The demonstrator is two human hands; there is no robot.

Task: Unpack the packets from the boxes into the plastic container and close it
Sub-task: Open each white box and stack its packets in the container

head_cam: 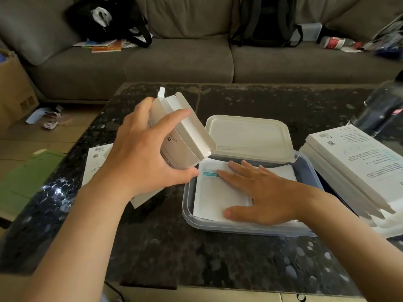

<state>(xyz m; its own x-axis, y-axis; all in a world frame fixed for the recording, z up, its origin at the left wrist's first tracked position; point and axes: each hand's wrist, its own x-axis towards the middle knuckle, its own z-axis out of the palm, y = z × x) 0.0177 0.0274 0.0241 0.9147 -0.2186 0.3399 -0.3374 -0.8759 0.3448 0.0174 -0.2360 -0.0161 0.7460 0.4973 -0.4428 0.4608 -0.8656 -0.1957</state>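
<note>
The left grip (139, 153) is wrapped around an open white carton (185, 136), thumb on the near face and fingers on the far face. It holds the carton tilted in the air, with its open, flapped end pointing down and right over the left corner of the clear plastic container (189, 214). The right grip (259, 192) clasps nothing. Its fingers are straight and spread, and the palm presses flat on the white packets (218, 192) lying inside the container. The index fingertip lies just beside a teal label (210, 173) on the top packet. The container sits on the dark speckled tabletop (196, 258), and its off-white lid (248, 134) is off, lying behind it with the near edge overlapping the far rim. To the right of the container stands a stack of flat white boxes (353, 162) with printed text on top. A dark bottle (383, 107) stands behind the stack at the frame's edge. Another flat white box (96, 162) lies on the tabletop under the left wrist, partly hidden. Beyond the tabletop is a grey sofa (174, 62) carrying a dark backpack (266, 18) and a black bag (109, 16). On the floor to the left lie a green sheet (28, 173) and a cardboard box (13, 83).
</note>
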